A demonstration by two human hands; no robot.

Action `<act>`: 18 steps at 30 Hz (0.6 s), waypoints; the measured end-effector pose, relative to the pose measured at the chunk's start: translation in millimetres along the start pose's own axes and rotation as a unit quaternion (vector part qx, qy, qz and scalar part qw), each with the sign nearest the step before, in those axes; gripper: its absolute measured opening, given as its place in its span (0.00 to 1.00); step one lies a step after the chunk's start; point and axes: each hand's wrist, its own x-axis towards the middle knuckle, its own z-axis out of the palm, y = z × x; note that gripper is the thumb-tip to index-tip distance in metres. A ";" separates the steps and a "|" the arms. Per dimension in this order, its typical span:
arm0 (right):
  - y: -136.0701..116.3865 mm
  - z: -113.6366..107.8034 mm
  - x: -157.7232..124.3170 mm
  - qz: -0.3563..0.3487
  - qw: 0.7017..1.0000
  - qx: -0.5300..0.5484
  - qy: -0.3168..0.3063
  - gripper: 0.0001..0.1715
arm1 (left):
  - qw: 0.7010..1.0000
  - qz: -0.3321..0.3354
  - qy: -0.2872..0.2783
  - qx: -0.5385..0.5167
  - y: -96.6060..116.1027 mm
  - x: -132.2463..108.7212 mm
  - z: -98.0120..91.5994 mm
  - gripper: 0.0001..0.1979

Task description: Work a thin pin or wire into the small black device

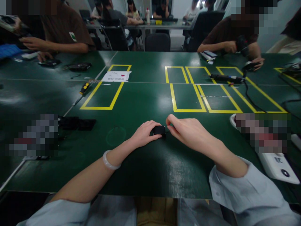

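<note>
A small black block (159,130) sits at the centre of the near part of the green counter (141,169), between the person's two hands. The left hand (147,133) reaches it from nine o'clock, its fingers pinching the block between thumb and forefinger (a pale bracelet (110,160) circles that wrist). The right hand (188,128) is just beside the block at three o'clock, fingers curled in; whether they pinch anything, I cannot tell.

Taking the block as the dial's centre, flat black pieces (77,123) lie at nine o'clock, and a yellow-and-black screwdriver (84,88) at ten. A white sheet (116,76) is near eleven, overlapping a yellow tape outline (95,108). A long black tool (227,78) lies at two, across more tape outlines (189,110). A white case (279,169) rests between three and four. Farther off, co-workers sit near eleven and one.
</note>
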 end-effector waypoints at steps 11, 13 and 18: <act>-1.6 -0.8 1.4 0.016 1.000 -0.012 -0.015 0.14 | 1.000 0.004 0.000 -0.005 0.4 1.0 0.9 0.18; -0.4 0.2 1.8 0.017 1.000 -0.008 -0.008 0.13 | 1.000 0.003 0.000 -0.003 1.1 1.2 0.2 0.18; 3.9 4.5 2.4 0.019 1.000 0.013 0.020 0.09 | 1.000 0.002 0.004 -0.002 0.3 0.9 0.2 0.18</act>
